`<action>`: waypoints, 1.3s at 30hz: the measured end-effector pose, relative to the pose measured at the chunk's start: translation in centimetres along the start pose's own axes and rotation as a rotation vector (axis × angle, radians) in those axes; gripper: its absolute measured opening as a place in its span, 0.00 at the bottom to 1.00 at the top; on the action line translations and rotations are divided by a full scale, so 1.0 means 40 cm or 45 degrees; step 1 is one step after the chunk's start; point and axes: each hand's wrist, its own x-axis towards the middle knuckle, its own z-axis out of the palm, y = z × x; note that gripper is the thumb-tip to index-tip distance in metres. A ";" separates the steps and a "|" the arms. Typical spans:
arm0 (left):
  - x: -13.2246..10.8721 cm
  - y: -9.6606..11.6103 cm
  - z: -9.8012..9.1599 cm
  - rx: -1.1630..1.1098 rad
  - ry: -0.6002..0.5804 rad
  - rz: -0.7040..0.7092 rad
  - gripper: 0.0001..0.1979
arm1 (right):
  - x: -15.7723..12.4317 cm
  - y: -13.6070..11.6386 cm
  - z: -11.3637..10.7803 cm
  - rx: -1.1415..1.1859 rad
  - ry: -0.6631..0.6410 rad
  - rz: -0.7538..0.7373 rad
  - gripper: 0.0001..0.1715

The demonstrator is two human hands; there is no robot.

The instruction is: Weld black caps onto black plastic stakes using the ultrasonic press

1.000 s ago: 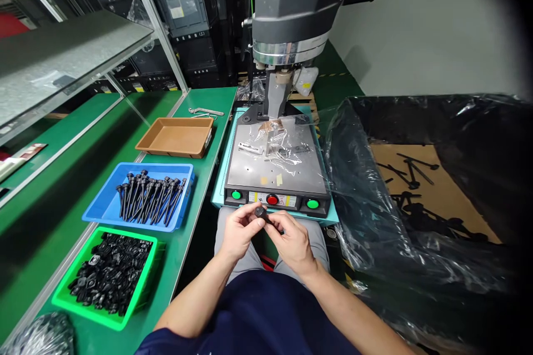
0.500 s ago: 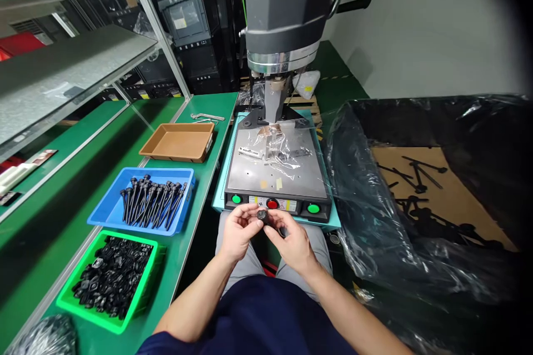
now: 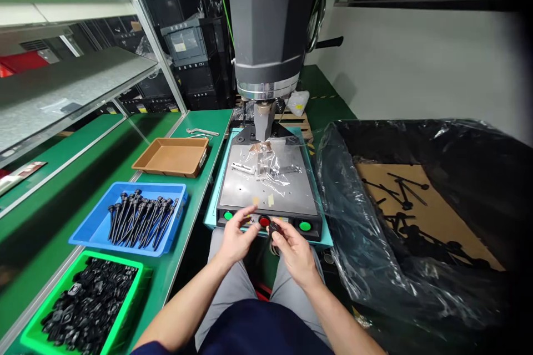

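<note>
My right hand (image 3: 295,252) pinches a small black plastic part (image 3: 273,227) between thumb and fingers, in front of the machine's control panel. Much of the part is hidden by the fingers, and its lower end is lost against the dark background. Just left of it, my left hand (image 3: 238,237) is open, thumb and fingers apart, with nothing in it. Both hands are above my lap. Behind them are a red button (image 3: 264,222) and two green buttons, one being the right green button (image 3: 305,226).
A grey press head (image 3: 266,28) hangs over a metal plate (image 3: 233,195) bearing clear film. On the left bench are a brown tray (image 3: 144,165), a blue tray (image 3: 89,233) of black headed rods and a green bin (image 3: 139,283) of small black parts. A plastic-lined box (image 3: 345,222) stands right.
My left hand has let go of the black part and moved slightly left. The right hand keeps the part. The view has tilted up, so the scene sits lower.
</note>
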 end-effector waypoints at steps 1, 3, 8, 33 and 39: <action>0.038 -0.007 -0.012 0.047 0.087 -0.006 0.19 | 0.000 0.007 -0.010 0.044 0.008 0.042 0.26; 0.130 -0.021 -0.042 0.085 0.269 -0.003 0.20 | 0.001 0.018 -0.028 0.131 0.003 0.118 0.26; 0.365 -0.029 -0.102 0.353 0.382 0.095 0.33 | 0.018 0.028 -0.043 0.226 -0.042 0.322 0.27; 0.423 0.057 -0.081 -0.671 -0.136 -0.583 0.13 | 0.503 0.031 0.069 0.063 0.354 -0.180 0.28; 0.427 0.058 -0.067 -0.701 -0.108 -0.593 0.14 | 0.542 -0.006 0.043 -0.348 0.432 -0.480 0.26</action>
